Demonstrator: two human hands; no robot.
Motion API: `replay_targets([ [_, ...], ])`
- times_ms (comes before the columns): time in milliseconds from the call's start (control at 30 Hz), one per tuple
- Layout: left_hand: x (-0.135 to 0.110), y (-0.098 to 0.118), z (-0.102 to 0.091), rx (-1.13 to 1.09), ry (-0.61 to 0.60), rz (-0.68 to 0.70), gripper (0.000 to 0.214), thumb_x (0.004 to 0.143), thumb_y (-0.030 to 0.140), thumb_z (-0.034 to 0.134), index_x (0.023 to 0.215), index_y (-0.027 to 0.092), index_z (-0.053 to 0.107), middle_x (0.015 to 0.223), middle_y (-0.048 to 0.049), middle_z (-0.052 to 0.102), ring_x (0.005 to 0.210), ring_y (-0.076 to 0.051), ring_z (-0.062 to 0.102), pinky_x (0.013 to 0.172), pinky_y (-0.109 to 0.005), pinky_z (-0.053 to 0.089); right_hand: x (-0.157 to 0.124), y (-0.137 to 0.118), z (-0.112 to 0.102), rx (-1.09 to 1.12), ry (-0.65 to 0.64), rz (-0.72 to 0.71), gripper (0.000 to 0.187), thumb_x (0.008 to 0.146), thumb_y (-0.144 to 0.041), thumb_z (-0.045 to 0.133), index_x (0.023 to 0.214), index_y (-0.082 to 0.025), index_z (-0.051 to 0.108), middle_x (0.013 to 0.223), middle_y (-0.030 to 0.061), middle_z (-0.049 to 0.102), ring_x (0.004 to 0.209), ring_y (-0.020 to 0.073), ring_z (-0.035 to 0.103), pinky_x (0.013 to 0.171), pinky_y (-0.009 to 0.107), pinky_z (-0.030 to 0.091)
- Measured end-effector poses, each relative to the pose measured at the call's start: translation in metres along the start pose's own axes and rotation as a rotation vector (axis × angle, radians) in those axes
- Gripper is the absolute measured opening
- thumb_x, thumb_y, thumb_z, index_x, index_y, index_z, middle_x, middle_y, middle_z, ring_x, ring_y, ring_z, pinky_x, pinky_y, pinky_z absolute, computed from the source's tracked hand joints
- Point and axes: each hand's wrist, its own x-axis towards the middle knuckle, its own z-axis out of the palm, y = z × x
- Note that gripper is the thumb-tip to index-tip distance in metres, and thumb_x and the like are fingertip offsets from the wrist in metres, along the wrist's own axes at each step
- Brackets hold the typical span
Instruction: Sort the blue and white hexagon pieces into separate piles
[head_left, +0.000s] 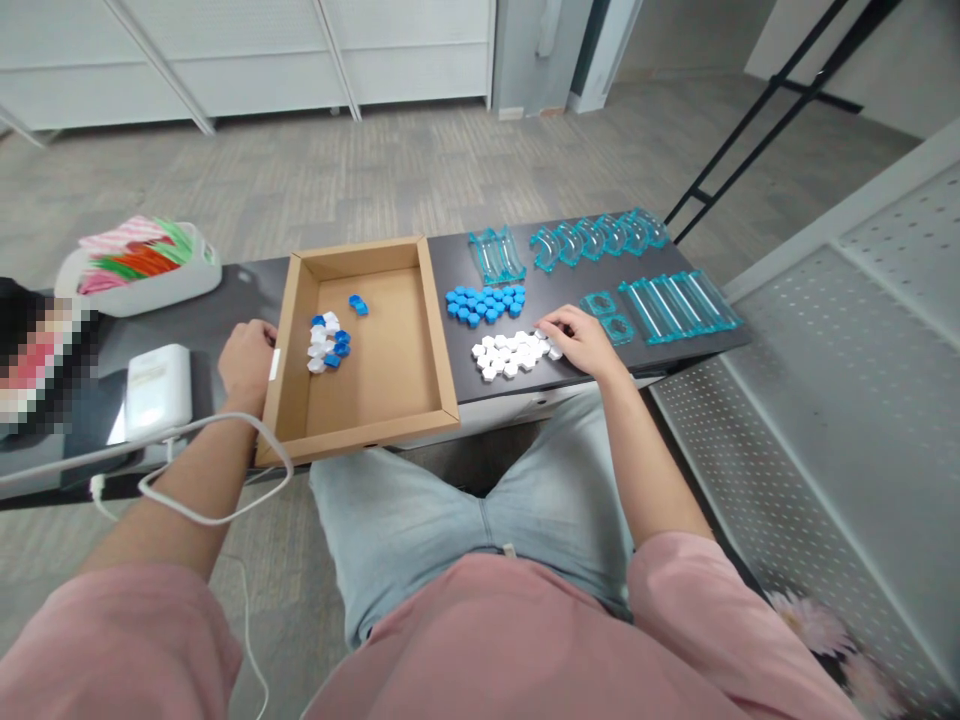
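My left hand [250,355] rests on the dark table against the outer left wall of a cardboard tray [439,345], its fingers curled in and nothing visible in them. At the right end of a cluster of white hexagonal pieces [510,352], my right hand [581,338] has its fingertips closed on a white piece, which they partly cover. Just behind that cluster lie blue hexagonal pieces [484,303] in rows. Inside the tray is a small mixed group of white and blue pieces [324,343], and one blue piece [358,304] lies apart from it.
Clear teal plastic parts stand in groups at the right: curved ones [592,240], long ones [679,307] and square ones [616,328]. At the left are a white basket [150,290] of colourful items and a white device [159,390]. A white cable [217,518] crosses my left forearm.
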Motion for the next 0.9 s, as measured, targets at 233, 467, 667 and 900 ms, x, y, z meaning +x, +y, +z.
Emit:
replay_targets([
  [233,-0.004,0.001,-0.001,-0.072,0.011,0.014,0.015,0.109,0.025,0.053,0.108,0.02,0.067,0.114,-0.0097,0.065,0.098,-0.027,0.059,0.08,-0.034,0.036,0.0,0.006,0.001,0.003,0.014,-0.021,0.039,0.109,-0.061,0.069,0.109,-0.028,0.091,0.108,0.0102,0.082,0.095,0.0291,0.072,0.089,0.044,0.057],
  [467,-0.007,0.002,-0.003,-0.098,0.01,0.019,0.017,0.111,0.023,0.053,0.112,0.02,0.069,0.116,-0.0101,0.066,0.1,-0.025,0.058,0.083,-0.034,0.037,0.001,0.01,0.005,0.058,0.109,0.01,0.039,0.102,-0.064,0.077,0.112,-0.028,0.089,0.104,0.0085,0.082,0.085,0.0262,0.068,0.079,0.042,0.057],
  [667,-0.007,0.001,0.002,-0.13,0.023,0.016,0.018,0.109,0.023,0.055,0.113,0.022,0.072,0.123,-0.0125,0.07,0.108,-0.028,0.065,0.087,-0.035,0.042,-0.005,0.007,0.002,0.039,0.209,-0.046,0.037,0.099,-0.062,0.079,0.111,-0.029,0.086,0.098,0.0074,0.08,0.083,0.0272,0.069,0.078,0.044,0.058],
  [900,-0.005,0.0,0.007,-0.169,0.048,0.032,0.014,0.106,0.025,0.06,0.111,0.025,0.073,0.133,-0.0164,0.074,0.123,-0.034,0.07,0.097,-0.039,0.049,0.002,-0.014,0.003,0.068,0.281,-0.112,0.039,0.103,-0.07,0.076,0.101,-0.031,0.082,0.094,0.0081,0.079,0.085,0.0307,0.071,0.084,0.051,0.06],
])
